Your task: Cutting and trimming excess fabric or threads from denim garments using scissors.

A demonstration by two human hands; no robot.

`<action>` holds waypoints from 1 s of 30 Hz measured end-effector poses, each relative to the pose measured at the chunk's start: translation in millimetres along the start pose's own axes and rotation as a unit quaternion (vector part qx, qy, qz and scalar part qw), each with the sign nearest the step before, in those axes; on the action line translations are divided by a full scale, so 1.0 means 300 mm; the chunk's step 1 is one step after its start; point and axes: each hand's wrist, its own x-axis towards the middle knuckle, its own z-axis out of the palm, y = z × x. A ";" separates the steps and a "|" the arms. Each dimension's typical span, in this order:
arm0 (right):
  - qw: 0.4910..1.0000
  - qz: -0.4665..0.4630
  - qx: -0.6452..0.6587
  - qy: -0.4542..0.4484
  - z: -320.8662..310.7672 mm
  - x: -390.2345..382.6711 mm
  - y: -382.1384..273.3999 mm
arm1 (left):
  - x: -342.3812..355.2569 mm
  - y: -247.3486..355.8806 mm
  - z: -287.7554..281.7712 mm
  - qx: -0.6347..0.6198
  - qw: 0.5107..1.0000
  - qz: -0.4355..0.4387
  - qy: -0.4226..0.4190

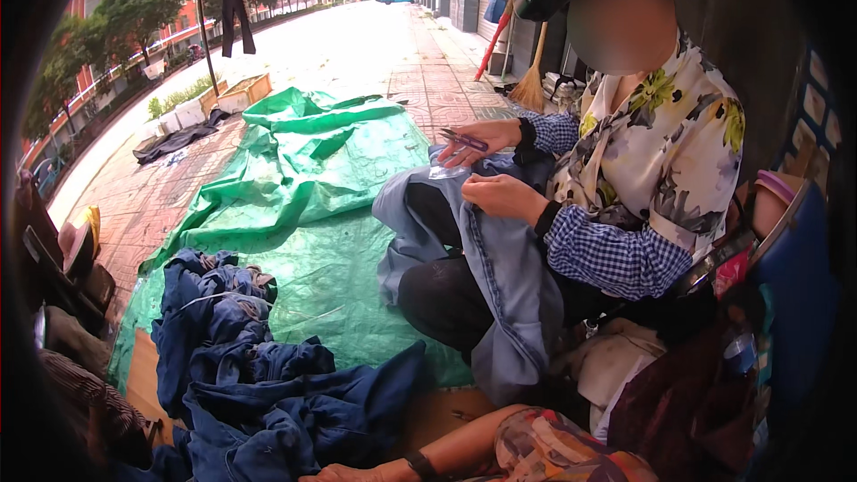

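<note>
My right hand point(328, 473), with a black watch at the wrist and a patterned fabric by the elbow, is at the bottom edge beside dark-blue denim point(295, 411); its fingers are mostly cut off. My left hand is out of sight. A seated co-worker point(661, 152) in a floral top and checked sleeve covers has light-blue denim point(495, 295) over the lap. One of their hands point(500, 134) holds small purple-handled scissors point(469, 140); the other point(482, 187) pinches the cloth near a small clear piece of plastic point(446, 172).
A green tarp point(312, 178) covers the pavement ahead, with cardboard point(134, 361) beneath. Stacked clutter point(85, 277) lines the left. Brooms point(527, 80) lean behind the co-worker. Planters point(241, 94) and hanging clothes point(237, 13) stand farther off; a blue board point(794, 303) is at right.
</note>
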 end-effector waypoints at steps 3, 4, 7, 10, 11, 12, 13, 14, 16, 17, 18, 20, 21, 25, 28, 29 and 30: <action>1.000 0.002 0.006 0.002 -0.001 -0.013 0.001 | 0.005 -0.008 0.007 0.000 1.000 -0.001 -0.005; 1.000 0.008 0.011 0.004 -0.005 -0.021 0.006 | 0.006 -0.012 0.012 -0.002 1.000 -0.001 -0.006; 1.000 0.017 0.021 -0.006 0.000 -0.029 0.022 | -0.010 -0.012 0.008 -0.006 1.000 0.001 0.004; 0.999 0.027 0.039 -0.027 0.028 -0.024 0.043 | -0.029 -0.006 -0.026 -0.016 1.000 0.004 0.024; 0.998 0.031 0.044 -0.028 0.029 -0.024 0.054 | -0.025 -0.008 -0.028 -0.020 1.000 0.004 0.023; 0.998 0.038 0.050 -0.028 0.031 -0.013 0.081 | -0.027 -0.012 -0.033 -0.026 0.999 0.005 0.024; 0.997 0.040 0.059 -0.033 0.033 -0.007 0.091 | -0.030 -0.015 -0.041 -0.027 0.999 0.009 0.026; 0.996 0.044 0.070 -0.037 0.039 0.005 0.099 | -0.029 -0.021 -0.051 -0.029 0.999 0.011 0.023; 0.995 0.047 0.079 -0.036 0.053 0.005 0.108 | -0.022 -0.033 -0.069 -0.032 0.999 0.013 0.015; 0.999 0.028 0.024 -0.013 0.014 -0.001 0.006 | -0.007 -0.043 -0.078 -0.024 0.999 0.006 0.024; 0.999 0.004 -0.033 0.014 -0.005 -0.010 -0.057 | -0.006 -0.043 -0.077 -0.024 0.999 0.008 0.023; 0.999 -0.001 -0.037 0.009 0.017 -0.006 -0.058 | -0.027 -0.036 -0.083 -0.022 0.999 0.006 0.044; 0.999 -0.003 -0.041 0.010 0.024 -0.003 -0.057 | -0.032 -0.027 -0.081 -0.026 0.999 0.015 0.033; 0.999 -0.002 -0.052 0.006 0.046 0.001 -0.070 | -0.035 -0.037 -0.127 -0.026 0.999 0.029 0.012; 0.997 -0.004 -0.072 0.005 0.068 0.009 -0.052 | -0.052 -0.024 -0.134 -0.031 0.999 0.037 0.010; 0.996 -0.027 -0.084 -0.008 0.076 0.018 -0.017 | -0.054 -0.025 -0.145 -0.029 0.999 0.029 0.018; 0.994 -0.049 -0.096 -0.021 0.089 0.024 0.014 | -0.060 -0.018 -0.150 -0.031 0.999 0.034 0.020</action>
